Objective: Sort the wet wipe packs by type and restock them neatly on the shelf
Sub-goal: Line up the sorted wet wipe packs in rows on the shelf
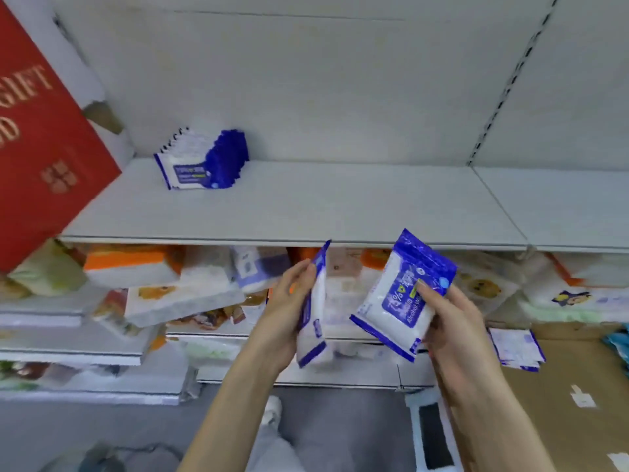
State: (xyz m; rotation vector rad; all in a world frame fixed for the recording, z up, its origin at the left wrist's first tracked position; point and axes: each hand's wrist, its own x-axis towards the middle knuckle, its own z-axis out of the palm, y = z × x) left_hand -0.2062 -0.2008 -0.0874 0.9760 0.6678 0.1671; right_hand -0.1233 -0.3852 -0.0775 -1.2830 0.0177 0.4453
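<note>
Below the shelf (306,206), 2 packs (398,301) are clasped, 1 per grip of left hand (289,301) and right hand (452,321); only 1 row (204,161) is stocked.

A shop aisle: white metal shelf (306,206) on slotted uprights (500,107), packaged goods (163,287) stacked below, cardboard carton (561,386) alongside
</note>
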